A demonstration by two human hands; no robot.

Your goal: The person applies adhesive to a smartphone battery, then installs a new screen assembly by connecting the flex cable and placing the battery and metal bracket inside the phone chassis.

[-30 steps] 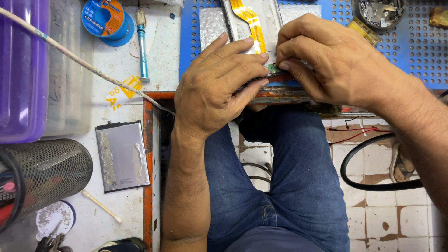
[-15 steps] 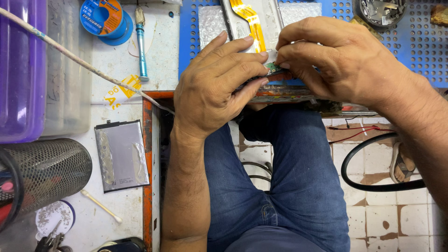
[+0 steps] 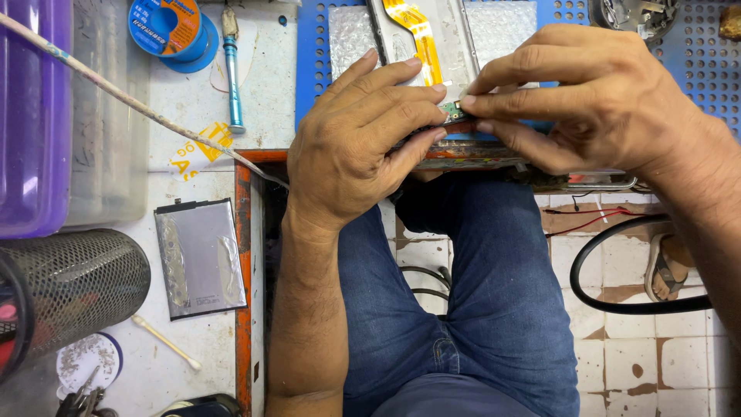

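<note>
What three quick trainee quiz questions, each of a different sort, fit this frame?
1. True or false: both hands meet on the small green circuit board.
2. Which lies nearest the wire mesh cup? A flat silver battery; B solder spool; C orange flex cable.
3. Fill in: the left hand and right hand work above a ___ perforated mat.

Key: 1 true; 2 A; 3 blue.

Stained white workbench (image 3: 197, 359), orange edge, worn tiled floor (image 3: 648, 363), daylight
</note>
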